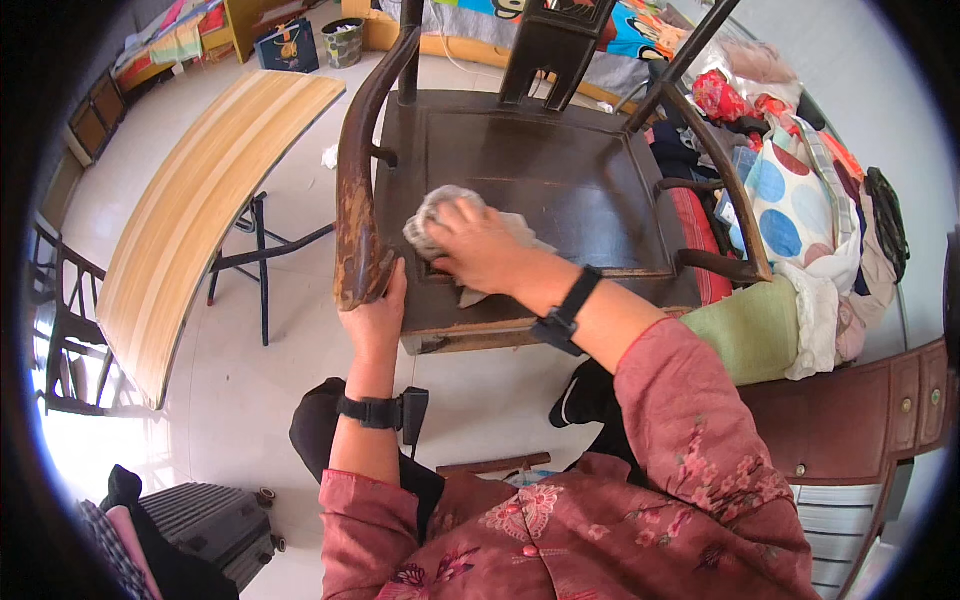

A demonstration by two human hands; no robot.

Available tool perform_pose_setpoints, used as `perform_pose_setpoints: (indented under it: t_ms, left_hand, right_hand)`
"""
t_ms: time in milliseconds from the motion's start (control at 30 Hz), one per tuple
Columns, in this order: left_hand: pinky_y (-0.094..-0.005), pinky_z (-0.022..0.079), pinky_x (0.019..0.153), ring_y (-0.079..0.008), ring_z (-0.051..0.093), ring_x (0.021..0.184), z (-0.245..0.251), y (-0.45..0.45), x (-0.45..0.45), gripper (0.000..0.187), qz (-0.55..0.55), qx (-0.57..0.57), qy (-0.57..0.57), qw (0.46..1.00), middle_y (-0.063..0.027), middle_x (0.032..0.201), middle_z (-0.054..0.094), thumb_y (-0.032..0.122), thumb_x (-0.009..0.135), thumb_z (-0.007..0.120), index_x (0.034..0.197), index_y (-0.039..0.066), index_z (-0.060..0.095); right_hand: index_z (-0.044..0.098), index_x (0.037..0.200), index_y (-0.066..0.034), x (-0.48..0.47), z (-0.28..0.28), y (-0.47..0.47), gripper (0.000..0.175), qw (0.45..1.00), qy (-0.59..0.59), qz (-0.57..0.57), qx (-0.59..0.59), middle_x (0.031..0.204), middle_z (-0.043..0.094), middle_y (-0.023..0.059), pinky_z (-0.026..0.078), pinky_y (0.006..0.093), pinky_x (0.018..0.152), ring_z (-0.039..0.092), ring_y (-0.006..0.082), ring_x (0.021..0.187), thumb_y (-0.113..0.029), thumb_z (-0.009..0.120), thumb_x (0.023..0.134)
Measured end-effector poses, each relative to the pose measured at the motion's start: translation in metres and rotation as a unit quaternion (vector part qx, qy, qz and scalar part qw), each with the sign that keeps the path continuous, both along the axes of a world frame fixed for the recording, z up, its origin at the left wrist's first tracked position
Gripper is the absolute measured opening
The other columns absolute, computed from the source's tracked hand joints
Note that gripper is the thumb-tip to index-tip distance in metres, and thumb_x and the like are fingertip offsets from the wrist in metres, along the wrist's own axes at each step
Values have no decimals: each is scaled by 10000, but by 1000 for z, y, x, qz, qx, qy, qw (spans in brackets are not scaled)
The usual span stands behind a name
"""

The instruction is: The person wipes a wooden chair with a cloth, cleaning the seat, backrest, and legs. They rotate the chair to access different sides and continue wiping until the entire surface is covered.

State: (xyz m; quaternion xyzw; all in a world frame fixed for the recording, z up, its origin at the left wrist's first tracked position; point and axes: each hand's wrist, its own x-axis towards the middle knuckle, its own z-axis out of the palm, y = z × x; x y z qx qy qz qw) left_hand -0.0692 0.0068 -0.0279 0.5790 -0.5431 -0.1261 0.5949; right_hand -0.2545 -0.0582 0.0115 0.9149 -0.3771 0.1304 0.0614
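A dark wooden armchair (555, 202) with a carved backrest stands before me, its seat panel shiny. My left hand (379, 304) grips the front end of its left armrest (358, 202), where the finish is worn to lighter wood. My right hand (480, 244) presses a crumpled light grey cloth (442, 199) on the left front part of the seat. Part of the cloth spreads out beneath the palm and towards the seat's middle. The right armrest (739, 195) is untouched. Black straps with small devices are on both wrists.
A folding table with a wood-grain top (217, 202) stands left. Piled clothes and bedding (795, 202) lie to the right, above a reddish-brown cabinet (825, 420). A grey suitcase (202, 525) lies at the lower left. A patterned bin (343, 43) and a dark bag (289, 49) stand at the back.
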Motion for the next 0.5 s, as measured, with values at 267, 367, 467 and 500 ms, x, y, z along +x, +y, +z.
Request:
perform_pose_setpoints:
  t_ms: [267, 367, 467, 500]
  left_hand:
    - [-325, 526, 835, -192, 648, 940, 2, 3, -1, 354, 2, 5, -17, 1000, -85, 1030, 658, 113, 812, 786, 1110, 2, 632]
    - [-345, 504, 833, -232, 633, 914, 8, 4, -3, 296, 2, -5, -40, 999, -122, 996, 647, 102, 819, 749, 1063, -22, 636]
    - [-342, 498, 845, -231, 624, 920, 13, 4, -4, 293, -7, -2, -33, 999, -120, 992, 641, 96, 830, 736, 1075, -19, 626]
    - [-343, 496, 850, -231, 622, 925, 14, 4, -5, 293, -4, 11, -41, 999, -120, 992, 640, 94, 833, 733, 1079, -19, 622]
  right_hand:
    - [562, 1309, -157, -52, -12, -90, 437, 995, 24, -90, 32, 1369, 497, 73, 451, 506, 993, 433, 317, 1299, -317, 606, 905]
    - [573, 1307, -160, -129, -20, -109, 415, 988, -10, -152, 3, 1369, 499, 86, 445, 515, 1002, 432, 318, 1309, -307, 579, 918]
    - [547, 1330, -163, -214, -17, -122, 438, 967, 129, -219, -28, 1397, 486, 100, 419, 509, 1030, 429, 332, 1312, -313, 567, 919]
    - [542, 1332, -153, -240, -14, -119, 444, 942, 229, -245, -30, 1406, 482, 105, 404, 502, 1047, 432, 339, 1308, -312, 566, 918]
